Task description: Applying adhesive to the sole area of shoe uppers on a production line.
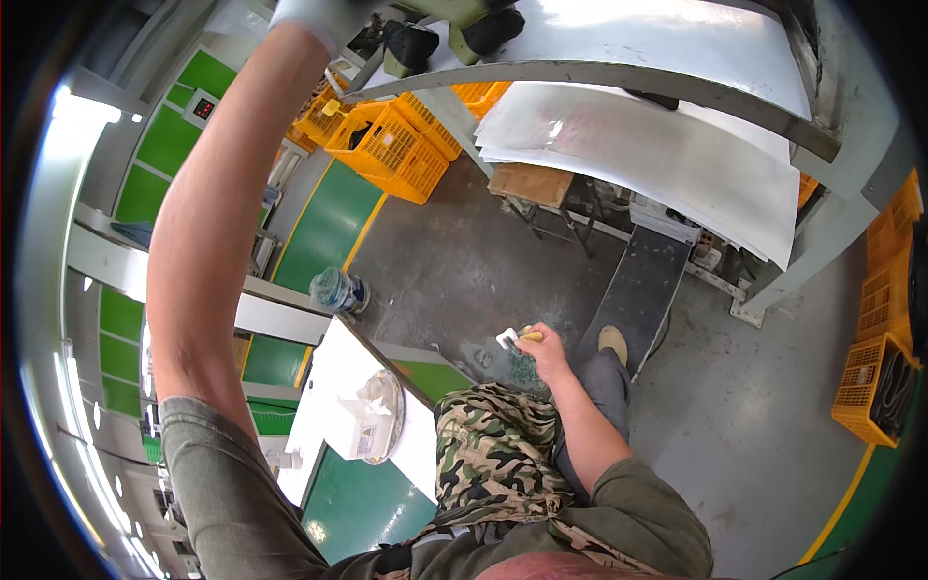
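one orange crate (853, 398) holds black items (894, 390); right hand (547, 354) grips a tool (507, 338), left hand (333, 17) with grip unclear.

The label (366, 443) on the white box (373, 425) and red characters (204, 108) on the display (200, 110) are illegible.

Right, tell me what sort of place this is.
Probably a factory workshop: yellow crates stand about, pale sheets line a metal frame, and yellow lines edge green flooring.
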`<state>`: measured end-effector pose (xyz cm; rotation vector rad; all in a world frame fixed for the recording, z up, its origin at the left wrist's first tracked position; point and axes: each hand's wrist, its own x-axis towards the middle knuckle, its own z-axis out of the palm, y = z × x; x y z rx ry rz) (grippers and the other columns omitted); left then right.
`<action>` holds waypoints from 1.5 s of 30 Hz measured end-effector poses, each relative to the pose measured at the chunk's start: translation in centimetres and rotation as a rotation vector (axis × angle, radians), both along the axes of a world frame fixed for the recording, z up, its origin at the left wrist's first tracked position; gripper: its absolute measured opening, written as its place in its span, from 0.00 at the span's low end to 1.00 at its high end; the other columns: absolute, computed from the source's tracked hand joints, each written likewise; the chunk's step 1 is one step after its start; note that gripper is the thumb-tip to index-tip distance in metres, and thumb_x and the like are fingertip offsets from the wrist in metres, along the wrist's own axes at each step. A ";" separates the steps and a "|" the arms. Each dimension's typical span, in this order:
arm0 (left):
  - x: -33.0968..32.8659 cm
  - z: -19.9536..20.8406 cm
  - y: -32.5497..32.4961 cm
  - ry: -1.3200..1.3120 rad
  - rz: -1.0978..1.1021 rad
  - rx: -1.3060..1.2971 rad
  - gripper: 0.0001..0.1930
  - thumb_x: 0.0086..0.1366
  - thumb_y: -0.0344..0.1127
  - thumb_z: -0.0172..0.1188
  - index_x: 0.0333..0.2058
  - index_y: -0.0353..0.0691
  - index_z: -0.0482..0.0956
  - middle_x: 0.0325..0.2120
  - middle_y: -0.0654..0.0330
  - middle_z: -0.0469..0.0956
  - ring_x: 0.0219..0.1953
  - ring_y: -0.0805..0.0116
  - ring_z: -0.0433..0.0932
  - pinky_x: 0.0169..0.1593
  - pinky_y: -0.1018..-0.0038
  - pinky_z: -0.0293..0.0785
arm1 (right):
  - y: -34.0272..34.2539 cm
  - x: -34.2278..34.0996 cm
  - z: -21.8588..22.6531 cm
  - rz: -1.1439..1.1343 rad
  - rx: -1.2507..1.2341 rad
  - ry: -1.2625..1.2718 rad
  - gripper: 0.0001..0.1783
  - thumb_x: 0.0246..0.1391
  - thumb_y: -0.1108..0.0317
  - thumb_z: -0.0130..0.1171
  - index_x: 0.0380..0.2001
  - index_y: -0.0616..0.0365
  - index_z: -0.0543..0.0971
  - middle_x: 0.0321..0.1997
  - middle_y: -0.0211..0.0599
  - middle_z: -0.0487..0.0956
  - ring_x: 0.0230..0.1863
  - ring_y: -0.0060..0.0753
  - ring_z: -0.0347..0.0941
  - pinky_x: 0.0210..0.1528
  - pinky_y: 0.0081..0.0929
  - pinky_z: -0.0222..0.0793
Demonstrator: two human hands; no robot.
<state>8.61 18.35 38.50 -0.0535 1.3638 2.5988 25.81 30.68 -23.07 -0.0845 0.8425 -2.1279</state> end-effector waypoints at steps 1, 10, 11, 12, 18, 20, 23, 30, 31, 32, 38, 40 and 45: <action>-0.5 1.4 1.0 -0.020 0.064 -0.083 0.25 0.54 0.49 0.71 0.45 0.41 0.77 0.39 0.55 0.81 0.41 0.56 0.79 0.52 0.61 0.73 | -0.8 0.3 0.6 0.026 -0.015 0.022 0.13 0.44 0.78 0.67 0.28 0.54 0.72 0.28 0.28 0.76 0.28 0.20 0.71 0.31 0.20 0.66; -10.4 -4.8 8.5 0.200 0.284 -0.849 0.31 0.58 0.51 0.67 0.52 0.37 0.71 0.44 0.53 0.79 0.46 0.57 0.78 0.54 0.63 0.73 | -1.1 -1.1 0.1 0.013 -0.075 -0.049 0.12 0.46 0.79 0.67 0.30 0.55 0.73 0.30 0.27 0.76 0.30 0.19 0.72 0.33 0.19 0.68; -10.1 -3.5 9.6 0.008 0.306 -1.042 0.31 0.59 0.53 0.66 0.52 0.36 0.72 0.44 0.53 0.79 0.46 0.57 0.78 0.52 0.64 0.74 | -1.1 -1.0 0.0 0.010 -0.072 -0.054 0.12 0.46 0.79 0.67 0.30 0.55 0.73 0.30 0.27 0.76 0.30 0.19 0.72 0.33 0.19 0.68; -10.1 -2.9 10.1 -0.187 0.323 -1.231 0.32 0.59 0.55 0.64 0.52 0.35 0.73 0.44 0.52 0.79 0.46 0.57 0.78 0.51 0.64 0.75 | -1.0 -1.0 -0.1 0.009 -0.066 -0.057 0.12 0.45 0.78 0.67 0.29 0.55 0.73 0.30 0.27 0.76 0.30 0.19 0.72 0.33 0.19 0.68; -12.0 -5.9 6.2 0.232 0.277 -2.242 0.21 0.63 0.47 0.57 0.40 0.30 0.80 0.31 0.50 0.82 0.33 0.56 0.80 0.39 0.65 0.75 | -1.2 0.4 -0.2 0.035 -0.049 -0.029 0.12 0.44 0.79 0.66 0.29 0.56 0.73 0.29 0.29 0.76 0.29 0.22 0.72 0.33 0.21 0.68; -8.8 -4.8 5.3 0.357 0.191 -2.362 0.18 0.62 0.43 0.59 0.38 0.30 0.80 0.29 0.50 0.82 0.32 0.57 0.80 0.39 0.66 0.75 | -1.3 1.1 -0.4 0.061 -0.047 -0.005 0.12 0.44 0.79 0.66 0.29 0.56 0.73 0.29 0.28 0.76 0.29 0.21 0.72 0.32 0.21 0.68; 0.4 -6.1 7.4 0.588 0.470 -1.857 0.20 0.63 0.34 0.60 0.52 0.30 0.74 0.38 0.51 0.82 0.39 0.67 0.80 0.45 0.73 0.75 | -1.2 1.1 -1.1 0.067 0.050 0.108 0.10 0.44 0.76 0.66 0.28 0.56 0.74 0.26 0.26 0.75 0.26 0.20 0.71 0.30 0.20 0.67; 32.9 -14.6 -0.7 0.353 0.072 -2.529 0.26 0.55 0.40 0.66 0.52 0.43 0.73 0.55 0.55 0.73 0.58 0.51 0.71 0.60 0.54 0.65 | -1.3 -1.1 -1.6 -0.015 0.237 0.040 0.06 0.53 0.74 0.61 0.31 0.55 0.73 0.26 0.28 0.74 0.23 0.21 0.69 0.25 0.21 0.68; 39.3 -16.7 -2.4 -0.013 0.055 -2.474 0.25 0.57 0.43 0.64 0.52 0.44 0.73 0.58 0.57 0.70 0.61 0.58 0.67 0.65 0.56 0.59 | -1.5 -1.4 -1.9 -0.016 0.215 -0.005 0.04 0.55 0.72 0.61 0.32 0.55 0.74 0.28 0.30 0.75 0.24 0.22 0.70 0.25 0.21 0.68; 46.7 -19.9 -4.9 -0.178 0.165 -2.429 0.23 0.56 0.42 0.65 0.49 0.41 0.76 0.55 0.54 0.72 0.58 0.52 0.70 0.60 0.58 0.66 | -1.6 -2.2 -3.6 0.061 0.123 -0.052 0.05 0.57 0.68 0.61 0.35 0.56 0.76 0.30 0.31 0.76 0.27 0.24 0.71 0.28 0.23 0.69; 93.5 -38.0 3.0 -1.916 0.471 -1.327 0.39 0.50 0.63 0.64 0.54 0.39 0.76 0.59 0.49 0.70 0.59 0.53 0.71 0.61 0.66 0.66 | 0.1 -1.0 -5.7 0.230 0.228 -0.106 0.10 0.58 0.63 0.60 0.40 0.53 0.78 0.36 0.30 0.78 0.37 0.32 0.73 0.41 0.35 0.68; 102.9 -43.0 12.4 -2.028 0.600 -1.044 0.44 0.48 0.62 0.66 0.56 0.34 0.73 0.57 0.47 0.71 0.59 0.54 0.71 0.61 0.67 0.66 | 0.8 -0.4 -5.3 0.304 0.282 -0.074 0.09 0.58 0.63 0.60 0.40 0.52 0.78 0.36 0.30 0.78 0.37 0.33 0.73 0.41 0.36 0.67; 108.7 -50.6 24.0 -2.252 0.890 -0.754 0.52 0.44 0.58 0.72 0.63 0.34 0.63 0.66 0.51 0.58 0.66 0.58 0.61 0.66 0.66 0.59 | 2.0 -0.4 -1.6 0.323 0.441 0.031 0.09 0.58 0.59 0.60 0.38 0.49 0.76 0.34 0.28 0.77 0.36 0.32 0.71 0.41 0.37 0.65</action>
